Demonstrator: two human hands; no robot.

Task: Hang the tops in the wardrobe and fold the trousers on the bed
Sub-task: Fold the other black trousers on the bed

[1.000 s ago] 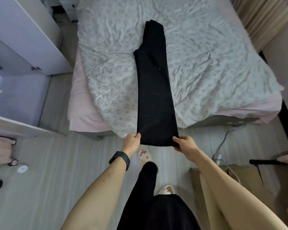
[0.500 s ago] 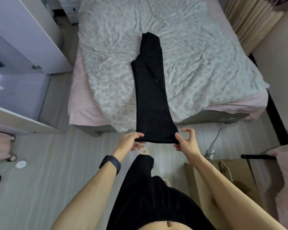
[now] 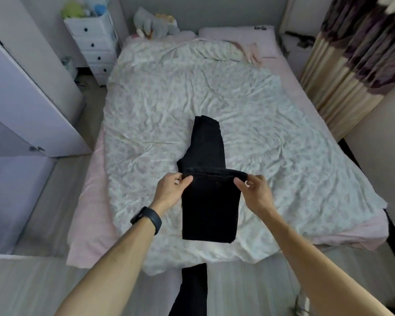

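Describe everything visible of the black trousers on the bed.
The black trousers, plain matte cloth, lie lengthwise on the bed, waist end pointing away. The legs are doubled back over themselves from a fold near the bed's foot. The left hand and right hand each pinch a corner of the hem end.

The black trousers (image 3: 209, 201) lie lengthwise on the bed (image 3: 146, 124). Their leg end is doubled back, hems held above the middle.
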